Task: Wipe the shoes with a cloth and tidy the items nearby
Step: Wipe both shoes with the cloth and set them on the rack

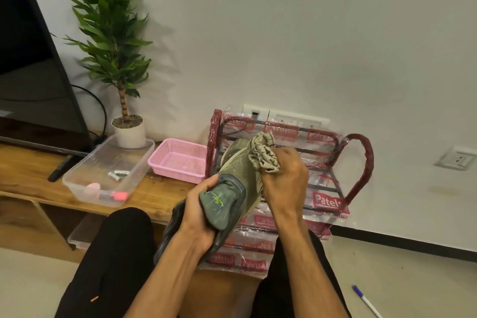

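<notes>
Floor (413, 273): hands (198, 217) round shoe (232, 170), cloth (263, 155)

Wall: off-white wall (309, 33) right across the far side, evenly lit.
Skirting: black skirting (413, 243) along its foot, right.
Socket: white socket (455, 160), low far right.
Floor: pale floor (418, 281).
Table: low wooden table (23, 170), left.
Television: dark television (28, 59) on it.
Plant: potted plant (111, 33) beside, against the wall.

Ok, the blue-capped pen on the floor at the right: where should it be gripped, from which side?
Pinch the pen on its white barrel just below the blue cap, probably from straight above. It lies flat and slanted on the floor, so the pinch should close across its thin width.
</notes>
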Demonstrator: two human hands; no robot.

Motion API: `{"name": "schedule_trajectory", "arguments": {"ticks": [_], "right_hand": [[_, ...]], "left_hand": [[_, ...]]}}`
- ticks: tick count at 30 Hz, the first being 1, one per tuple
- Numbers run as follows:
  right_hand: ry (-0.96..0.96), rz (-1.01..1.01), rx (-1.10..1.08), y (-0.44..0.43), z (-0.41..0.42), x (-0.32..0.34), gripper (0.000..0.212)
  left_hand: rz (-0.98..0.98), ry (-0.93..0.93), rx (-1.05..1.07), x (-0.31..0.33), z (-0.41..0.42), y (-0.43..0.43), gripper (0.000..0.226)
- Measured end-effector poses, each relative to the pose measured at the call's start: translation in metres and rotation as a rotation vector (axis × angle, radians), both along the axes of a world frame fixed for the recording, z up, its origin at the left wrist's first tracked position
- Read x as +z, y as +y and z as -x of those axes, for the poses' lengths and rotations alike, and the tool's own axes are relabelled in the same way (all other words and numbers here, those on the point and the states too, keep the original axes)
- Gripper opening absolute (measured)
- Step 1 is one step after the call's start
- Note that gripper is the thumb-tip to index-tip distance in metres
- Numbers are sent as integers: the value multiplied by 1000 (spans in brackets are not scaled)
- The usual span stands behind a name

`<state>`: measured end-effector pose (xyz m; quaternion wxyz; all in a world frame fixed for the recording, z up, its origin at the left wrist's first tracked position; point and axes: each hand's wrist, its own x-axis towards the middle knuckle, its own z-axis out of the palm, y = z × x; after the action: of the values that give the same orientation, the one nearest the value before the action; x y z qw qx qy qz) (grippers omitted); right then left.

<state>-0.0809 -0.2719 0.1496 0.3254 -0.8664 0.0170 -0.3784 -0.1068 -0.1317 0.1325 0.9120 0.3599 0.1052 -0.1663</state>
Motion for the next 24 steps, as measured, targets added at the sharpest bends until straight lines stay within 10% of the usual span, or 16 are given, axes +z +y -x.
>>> {"name": "schedule_trajectory", "arguments": {"ticks": [18, 24], "right_hand": [[233, 12, 281, -9, 16, -2, 9], [22, -174, 50, -5, 7, 3, 26]], "left_hand": [[74, 110, 33, -18, -7, 13, 51], [127, 139, 25, -30, -11, 12, 53]]}}
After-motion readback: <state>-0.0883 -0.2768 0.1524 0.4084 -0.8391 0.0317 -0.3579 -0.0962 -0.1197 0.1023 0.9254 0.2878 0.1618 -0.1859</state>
